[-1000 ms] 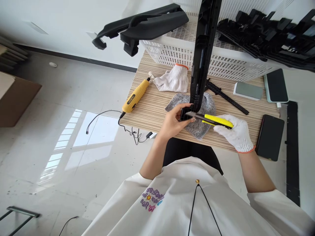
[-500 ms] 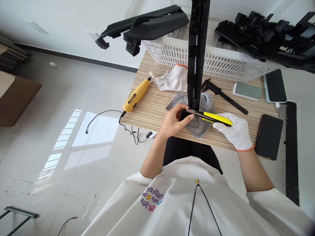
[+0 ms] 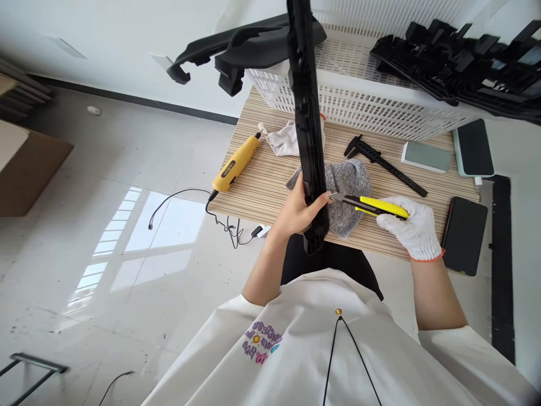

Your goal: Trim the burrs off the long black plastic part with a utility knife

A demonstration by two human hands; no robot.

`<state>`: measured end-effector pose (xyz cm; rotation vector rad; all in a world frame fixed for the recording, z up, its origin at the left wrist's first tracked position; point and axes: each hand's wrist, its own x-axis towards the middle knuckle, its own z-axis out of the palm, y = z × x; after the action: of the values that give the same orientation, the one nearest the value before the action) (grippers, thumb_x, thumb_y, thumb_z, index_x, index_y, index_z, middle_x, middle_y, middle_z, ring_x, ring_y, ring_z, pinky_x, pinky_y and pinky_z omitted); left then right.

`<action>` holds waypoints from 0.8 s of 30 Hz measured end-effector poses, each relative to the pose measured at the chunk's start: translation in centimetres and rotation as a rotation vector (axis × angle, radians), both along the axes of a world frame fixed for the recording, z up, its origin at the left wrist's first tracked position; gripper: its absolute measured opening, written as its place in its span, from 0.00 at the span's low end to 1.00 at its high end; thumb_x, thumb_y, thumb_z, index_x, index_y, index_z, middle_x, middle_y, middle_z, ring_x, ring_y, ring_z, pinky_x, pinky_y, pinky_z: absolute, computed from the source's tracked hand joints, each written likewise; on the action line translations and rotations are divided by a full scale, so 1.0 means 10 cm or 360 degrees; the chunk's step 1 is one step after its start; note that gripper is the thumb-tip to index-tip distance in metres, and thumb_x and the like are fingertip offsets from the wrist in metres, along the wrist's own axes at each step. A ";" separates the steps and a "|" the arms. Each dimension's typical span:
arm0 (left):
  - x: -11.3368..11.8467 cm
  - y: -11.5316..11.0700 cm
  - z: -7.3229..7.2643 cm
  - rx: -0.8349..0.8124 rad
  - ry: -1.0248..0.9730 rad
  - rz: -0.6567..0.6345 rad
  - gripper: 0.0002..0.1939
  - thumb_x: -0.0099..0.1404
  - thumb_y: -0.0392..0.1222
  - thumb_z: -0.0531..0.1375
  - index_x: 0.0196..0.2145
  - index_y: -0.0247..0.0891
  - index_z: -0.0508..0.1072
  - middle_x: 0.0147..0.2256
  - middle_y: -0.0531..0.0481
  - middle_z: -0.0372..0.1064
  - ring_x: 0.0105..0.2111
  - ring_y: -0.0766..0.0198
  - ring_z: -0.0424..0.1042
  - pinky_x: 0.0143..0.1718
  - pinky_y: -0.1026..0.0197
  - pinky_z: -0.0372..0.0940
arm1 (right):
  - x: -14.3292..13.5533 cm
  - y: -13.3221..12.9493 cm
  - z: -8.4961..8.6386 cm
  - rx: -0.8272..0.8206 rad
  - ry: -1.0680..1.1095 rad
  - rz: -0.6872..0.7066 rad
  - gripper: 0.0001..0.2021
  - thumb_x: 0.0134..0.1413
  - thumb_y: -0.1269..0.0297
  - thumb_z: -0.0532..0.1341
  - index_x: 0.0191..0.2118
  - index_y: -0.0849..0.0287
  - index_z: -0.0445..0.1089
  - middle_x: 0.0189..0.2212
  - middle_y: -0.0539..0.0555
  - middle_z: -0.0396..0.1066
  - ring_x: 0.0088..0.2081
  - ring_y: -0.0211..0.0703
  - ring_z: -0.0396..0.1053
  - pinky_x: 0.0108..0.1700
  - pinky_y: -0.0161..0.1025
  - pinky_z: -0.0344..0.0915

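Here, starting from the left, a yellow tool [image 3: 236, 163] is lying on the worktop [image 3: 264, 197], its cord trailing off the edge. Next, a white glove [image 3: 286, 140] is lying partly hidden behind a long black part [image 3: 310, 135]. The bare left hand [image 3: 298, 213] is holding this part near its lower end, its grip closed around it, the thumb crossing to the right edge. The part's long axis is running away from the person's body, the far end leaning slightly left, the near end reaching past the worktop's near edge. A grey cloth [image 3: 350, 180] is showing to its right. Here a knife [image 3: 382, 206] is pointing left, crosswise to the part, its tip just beside the left thumb; whether it is touching, I cannot tell. The gloved right hand [image 3: 416, 225] is holding the knife's yellow handle in a closed grip; the part is standing to its left, with the left hand nearer. A calliper [image 3: 386, 165] is lying beyond the knife, and a phone [image 3: 465, 235] is lying at right.
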<state>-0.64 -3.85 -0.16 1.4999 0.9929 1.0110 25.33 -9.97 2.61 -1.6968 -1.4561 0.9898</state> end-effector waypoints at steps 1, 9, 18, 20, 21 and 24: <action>0.00 0.00 0.00 -0.0042 -0.0017 0.0005 0.22 0.67 0.57 0.61 0.51 0.41 0.65 0.32 0.52 0.75 0.32 0.59 0.79 0.33 0.57 0.74 | 0.00 0.00 0.01 -0.0018 -0.0009 0.0027 0.16 0.45 0.51 0.72 0.41 0.50 0.79 0.30 0.52 0.79 0.27 0.49 0.77 0.27 0.43 0.75; -0.01 -0.02 0.04 -0.0163 -0.0109 0.0015 0.20 0.68 0.60 0.58 0.47 0.44 0.65 0.25 0.55 0.70 0.24 0.63 0.75 0.25 0.60 0.70 | -0.01 0.00 0.02 0.0032 -0.0287 0.0389 0.15 0.47 0.50 0.72 0.42 0.44 0.80 0.38 0.49 0.81 0.37 0.49 0.79 0.41 0.46 0.76; -0.01 -0.03 0.03 -0.0241 -0.0150 0.0034 0.21 0.70 0.64 0.53 0.47 0.45 0.67 0.29 0.53 0.71 0.29 0.62 0.75 0.31 0.58 0.70 | -0.08 -0.02 0.01 0.0100 -0.0223 0.0234 0.16 0.50 0.49 0.71 0.44 0.47 0.79 0.38 0.50 0.81 0.39 0.50 0.79 0.44 0.47 0.77; 0.00 -0.03 0.04 -0.0226 -0.0131 0.0035 0.21 0.70 0.64 0.53 0.48 0.45 0.67 0.31 0.52 0.72 0.30 0.62 0.74 0.32 0.57 0.70 | -0.09 -0.01 0.01 0.0076 -0.0199 0.0262 0.16 0.49 0.49 0.71 0.44 0.47 0.79 0.38 0.50 0.80 0.39 0.50 0.79 0.45 0.47 0.77; 0.00 -0.03 0.04 -0.0222 -0.0132 0.0033 0.21 0.70 0.63 0.53 0.48 0.45 0.67 0.31 0.52 0.71 0.30 0.62 0.74 0.33 0.57 0.71 | -0.09 -0.01 0.01 0.0068 -0.0205 0.0280 0.16 0.49 0.49 0.71 0.43 0.46 0.79 0.39 0.50 0.80 0.40 0.51 0.79 0.45 0.48 0.77; -0.01 -0.03 0.03 -0.0176 -0.0125 0.0064 0.21 0.70 0.62 0.53 0.50 0.45 0.67 0.33 0.51 0.71 0.31 0.62 0.75 0.33 0.57 0.72 | -0.09 0.00 0.00 0.0082 -0.0200 0.0160 0.16 0.50 0.48 0.70 0.44 0.46 0.78 0.39 0.50 0.80 0.40 0.51 0.79 0.45 0.49 0.77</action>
<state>-0.69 -4.16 0.18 1.3445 1.0101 1.0191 24.38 -10.01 2.66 -1.6887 -1.6483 0.9038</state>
